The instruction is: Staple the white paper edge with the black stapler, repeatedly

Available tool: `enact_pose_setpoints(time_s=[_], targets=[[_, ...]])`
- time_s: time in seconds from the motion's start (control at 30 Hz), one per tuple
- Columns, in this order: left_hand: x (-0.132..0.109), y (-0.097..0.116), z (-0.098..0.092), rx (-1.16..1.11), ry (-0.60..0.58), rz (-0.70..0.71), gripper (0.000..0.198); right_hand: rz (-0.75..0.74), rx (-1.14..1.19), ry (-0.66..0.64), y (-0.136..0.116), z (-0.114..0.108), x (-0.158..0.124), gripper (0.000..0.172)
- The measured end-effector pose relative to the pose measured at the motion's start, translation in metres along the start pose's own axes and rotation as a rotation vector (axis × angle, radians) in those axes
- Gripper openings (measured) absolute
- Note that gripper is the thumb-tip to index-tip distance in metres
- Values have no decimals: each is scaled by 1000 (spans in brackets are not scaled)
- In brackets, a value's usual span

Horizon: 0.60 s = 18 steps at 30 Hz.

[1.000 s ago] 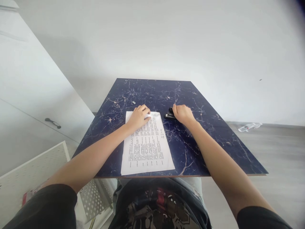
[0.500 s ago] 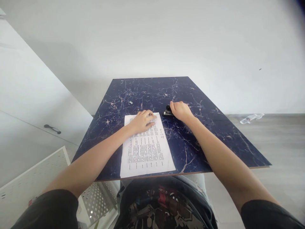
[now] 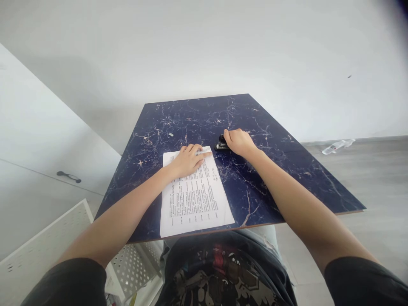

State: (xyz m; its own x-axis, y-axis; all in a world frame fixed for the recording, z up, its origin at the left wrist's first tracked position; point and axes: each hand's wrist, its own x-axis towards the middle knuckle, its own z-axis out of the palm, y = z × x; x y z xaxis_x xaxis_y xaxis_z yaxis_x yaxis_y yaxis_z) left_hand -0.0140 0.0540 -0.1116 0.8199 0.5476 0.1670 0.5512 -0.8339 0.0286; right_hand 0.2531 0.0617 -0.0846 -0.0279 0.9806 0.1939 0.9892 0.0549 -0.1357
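Observation:
Printed sheets of paper (image 3: 194,199) lie on the dark blue marbled table (image 3: 191,114), close to its front edge. My left hand (image 3: 189,160) rests flat on their upper part, fingers spread toward the top right corner. Just right of that corner, my right hand (image 3: 240,141) is wrapped round a black stapler (image 3: 221,144). The stapler's jaw end points left toward the paper and sits a little apart from it. Its rear part is hidden under my right hand.
A small pale scrap (image 3: 171,134) lies on the table beyond the paper. White perforated baskets (image 3: 132,265) stand below the table at the left, near a white cabinet with a dark handle (image 3: 69,176). A clear plastic item (image 3: 338,146) is on the floor at the right.
The view has tilted slightly. My left index finger is now stretched out more toward the paper's right edge. My right hand keeps hold of the stapler in about the same place.

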Motion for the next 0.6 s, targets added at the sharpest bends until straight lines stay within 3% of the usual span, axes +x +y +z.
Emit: enact_pose_setpoints(time_s=[0.6], targets=[[0,0,2,-14,45,3,49,-9,23,4,0,0,-1,70]])
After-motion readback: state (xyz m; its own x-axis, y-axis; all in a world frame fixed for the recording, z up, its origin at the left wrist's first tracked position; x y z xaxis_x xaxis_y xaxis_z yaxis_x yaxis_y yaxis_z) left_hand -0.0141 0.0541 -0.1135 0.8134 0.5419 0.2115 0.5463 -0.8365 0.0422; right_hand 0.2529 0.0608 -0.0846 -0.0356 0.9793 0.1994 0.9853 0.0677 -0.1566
